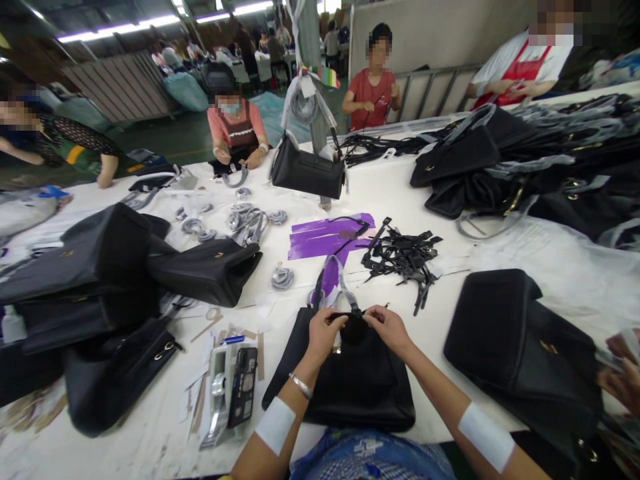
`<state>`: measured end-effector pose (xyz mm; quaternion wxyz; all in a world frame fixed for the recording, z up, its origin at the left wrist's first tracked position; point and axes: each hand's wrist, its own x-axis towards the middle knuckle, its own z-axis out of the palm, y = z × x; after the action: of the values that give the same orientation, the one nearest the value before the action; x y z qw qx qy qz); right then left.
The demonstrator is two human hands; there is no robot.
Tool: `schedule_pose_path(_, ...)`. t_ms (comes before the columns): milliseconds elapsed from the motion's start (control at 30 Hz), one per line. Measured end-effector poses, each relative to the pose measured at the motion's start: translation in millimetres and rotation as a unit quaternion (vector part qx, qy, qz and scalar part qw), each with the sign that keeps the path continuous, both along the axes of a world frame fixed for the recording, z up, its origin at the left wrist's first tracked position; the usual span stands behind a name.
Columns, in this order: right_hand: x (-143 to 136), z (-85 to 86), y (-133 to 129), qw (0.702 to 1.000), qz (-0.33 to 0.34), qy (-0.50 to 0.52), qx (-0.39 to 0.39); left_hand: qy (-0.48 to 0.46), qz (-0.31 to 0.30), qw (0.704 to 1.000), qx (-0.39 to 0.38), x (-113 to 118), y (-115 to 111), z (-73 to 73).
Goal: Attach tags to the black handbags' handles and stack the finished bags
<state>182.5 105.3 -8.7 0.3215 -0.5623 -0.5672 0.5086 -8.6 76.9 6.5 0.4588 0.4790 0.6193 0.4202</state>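
In front of me a black handbag [367, 393] rests on the white table, its plastic-wrapped handle [343, 273] standing up at the far side. My left hand [324, 331] pinches one end of a thin black strap [354, 315] at the bag's top edge. On the other side my right hand [390, 328] has thumb and fingertips closed on the same strap, near the handle's base. Part of the strap is hidden by my fingers. Just beyond the bag lie a purple sheet [320, 239] and a heap of short black straps [403, 257].
Black handbags are piled at left [117, 247]; another handbag [515, 347] lies at right, beside a co-worker's hand [623, 373]. A tape dispenser [217, 400] sits left of my bag. Coiled wrapped straps [283, 277] lie farther back, below a hanging black bag [305, 171]. Co-workers sit opposite.
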Motion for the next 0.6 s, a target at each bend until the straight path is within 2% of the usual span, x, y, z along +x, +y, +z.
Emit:
schedule_pose_path(100, 8.7, -6.8, 2.0, 0.998, -0.043, -0.035, 0.040, -0.068, 0.031, 0.997, -0.031, -0.1, -7.2, -2.4)
schedule_pose_path(167, 9.3, -4.6, -1.5, 0.992, -0.091, -0.055, 0.067, -0.032, 0.027, 0.999, 0.001, 1.5, -15.7, 0.4)
schedule_pose_path(233, 5.1, 2.6, -10.4, 0.989, -0.117, -0.065, 0.058, 0.035, 0.014, 0.998, 0.051, 3.4, -25.3, 5.8)
schedule_pose_path(267, 1.5, 7.1, -16.6, 0.992, -0.110, -0.059, 0.028, 0.071, 0.002, 0.995, 0.075, 4.3, -30.2, 8.8)
schedule_pose_path(333, -7.7, 15.7, -30.9, 0.994, -0.066, -0.004, -0.087, 0.134, -0.038, 0.984, 0.114, 6.3, -39.7, 13.9)
schedule_pose_path(433, -20.3, 21.2, -48.1, 0.955, -0.033, 0.145, -0.256, 0.196, -0.113, 0.963, 0.148, 9.8, -53.6, 16.5)
schedule_pose_path(600, -25.0, 7.2, -46.5, 0.892, -0.141, 0.282, -0.325, 0.235, -0.182, 0.944, 0.144, 18.4, -77.4, 13.4)
